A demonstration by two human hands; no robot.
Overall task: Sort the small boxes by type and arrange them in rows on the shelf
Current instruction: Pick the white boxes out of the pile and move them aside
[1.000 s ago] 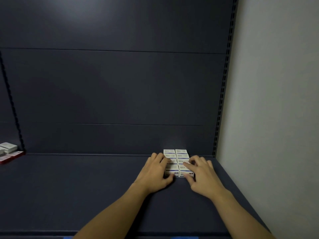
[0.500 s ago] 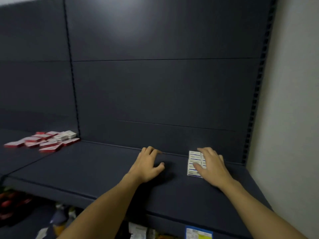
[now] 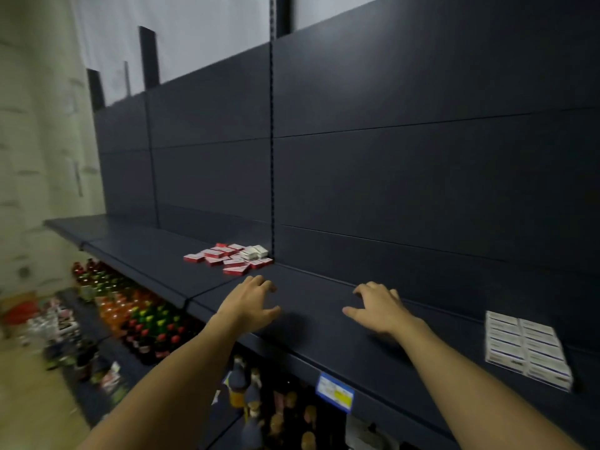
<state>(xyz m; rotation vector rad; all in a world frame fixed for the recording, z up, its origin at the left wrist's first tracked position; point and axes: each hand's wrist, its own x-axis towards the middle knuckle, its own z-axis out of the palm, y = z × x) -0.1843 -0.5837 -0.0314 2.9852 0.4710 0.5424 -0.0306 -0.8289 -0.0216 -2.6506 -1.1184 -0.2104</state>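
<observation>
Two neat rows of white boxes with blue print (image 3: 526,347) lie on the dark shelf (image 3: 324,323) at the far right. A loose pile of red-and-white boxes (image 3: 229,258) with a few white ones (image 3: 256,251) sits further left, near the shelf upright. My left hand (image 3: 250,303) hovers over the shelf with fingers apart, empty, a short way in front of the red pile. My right hand (image 3: 380,308) is also empty with fingers spread, well left of the white rows.
A blue and yellow price label (image 3: 334,391) hangs on the shelf's front edge. Below are lower shelves with bottles (image 3: 143,319) and more goods on the floor at the left. The dark back panel (image 3: 389,157) rises behind the shelf.
Both hands have left the white boxes and moved left along the shelf. The view has swung left, so the red pile is now nearer the centre.
</observation>
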